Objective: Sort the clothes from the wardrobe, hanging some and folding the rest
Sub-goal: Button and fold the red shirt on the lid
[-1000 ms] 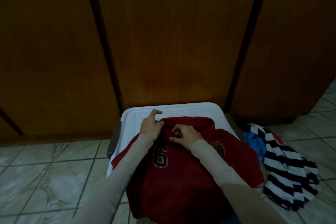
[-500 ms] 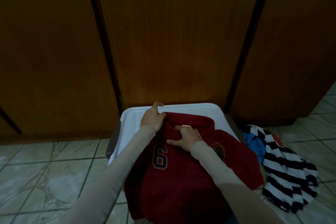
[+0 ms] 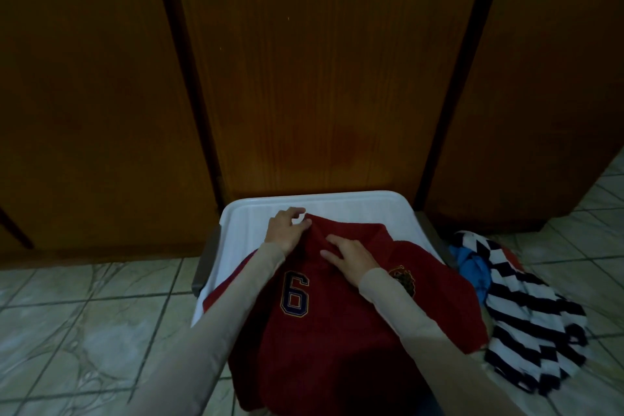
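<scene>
A red polo shirt (image 3: 337, 331) lies on the white bin lid (image 3: 337, 204); left hand (image 3: 287, 230) pinches its collar, right hand (image 3: 351, 258) presses flat.

Both arms are stretched forward from the lower edge of the view, each covered to the wrist by a pale beige sleeve. The left hand (image 3: 287, 231) is held further forward, its fingers curled and its thumb and fingertips pinched on a fold of red cloth. The right hand (image 3: 349, 258) is laid palm down just beside it, with the fingers spread, slightly bent and pressed flat on the same cloth.
</scene>
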